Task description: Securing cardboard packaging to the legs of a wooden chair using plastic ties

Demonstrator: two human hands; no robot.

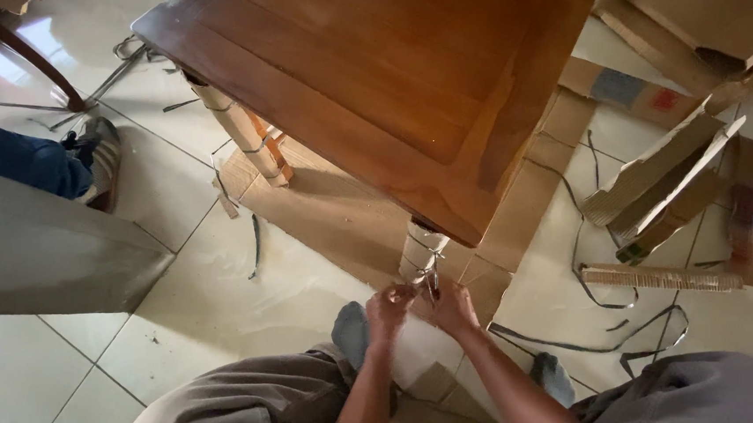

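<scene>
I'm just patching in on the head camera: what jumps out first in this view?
A large brown wooden table fills the top centre, its legs wrapped in cardboard. At its nearest wrapped leg, the left hand and right hand meet at a strap. Torn cardboard pieces and loose dark straps litter the tiled floor at right.

Bare forearms; grey-brown trousers; grey-blue socks

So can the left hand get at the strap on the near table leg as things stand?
Probably yes. The left hand is already beside the wrapped table leg, level with the strap, and nothing lies between them. The right hand with its small tool crowds the same spot.
</scene>
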